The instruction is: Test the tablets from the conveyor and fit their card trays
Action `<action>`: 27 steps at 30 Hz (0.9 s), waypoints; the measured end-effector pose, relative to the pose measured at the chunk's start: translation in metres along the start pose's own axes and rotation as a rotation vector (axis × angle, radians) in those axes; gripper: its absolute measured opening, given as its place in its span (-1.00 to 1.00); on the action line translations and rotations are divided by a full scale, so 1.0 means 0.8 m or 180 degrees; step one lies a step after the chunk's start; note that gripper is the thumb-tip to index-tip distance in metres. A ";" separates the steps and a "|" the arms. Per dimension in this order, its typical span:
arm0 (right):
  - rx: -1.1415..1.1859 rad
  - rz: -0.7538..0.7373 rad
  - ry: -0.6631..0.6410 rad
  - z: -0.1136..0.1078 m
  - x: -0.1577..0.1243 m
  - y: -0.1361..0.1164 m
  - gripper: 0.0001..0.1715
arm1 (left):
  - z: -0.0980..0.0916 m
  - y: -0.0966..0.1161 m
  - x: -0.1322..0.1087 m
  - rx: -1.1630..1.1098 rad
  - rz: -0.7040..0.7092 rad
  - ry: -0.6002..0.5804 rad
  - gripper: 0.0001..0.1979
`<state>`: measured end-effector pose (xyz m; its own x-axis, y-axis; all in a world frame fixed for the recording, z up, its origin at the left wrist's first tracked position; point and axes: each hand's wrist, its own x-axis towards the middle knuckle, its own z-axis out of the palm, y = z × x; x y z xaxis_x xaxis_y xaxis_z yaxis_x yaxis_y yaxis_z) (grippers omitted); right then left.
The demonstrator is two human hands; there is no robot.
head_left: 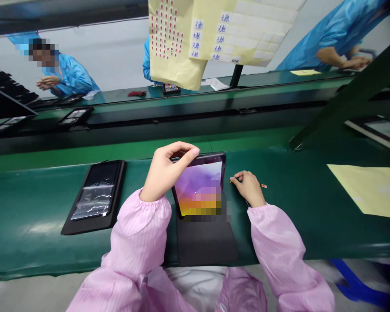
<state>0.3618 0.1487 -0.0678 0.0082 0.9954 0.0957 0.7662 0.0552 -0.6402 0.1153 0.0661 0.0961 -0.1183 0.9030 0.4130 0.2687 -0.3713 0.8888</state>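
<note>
We record two hands: left hand (164, 173), fingers pinching the top edge of one black-framed, purple-screened tablet (198, 186); right hand (248, 188), fingertips pinching one thin orange-tipped stick (262, 186).

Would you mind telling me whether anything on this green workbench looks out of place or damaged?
The tablet stands out: the left hand holds it tilted up off its black mat, while the plastic-wrapped device on the mat to the left lies flat. I see no spill or damage, though the tablet's lower edge is blurred.
</note>
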 end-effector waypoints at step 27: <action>0.1172 -0.2541 -0.1139 -0.159 -0.051 -0.253 -0.78 | 0.017 -0.002 -0.034 -0.0867 0.1005 0.0889 -0.80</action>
<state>0.2886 0.0870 0.1550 -0.6746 0.6146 0.4088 0.2091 0.6903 -0.6927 0.1308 0.0450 0.0805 -0.3330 0.6589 0.6746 0.0777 -0.6938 0.7160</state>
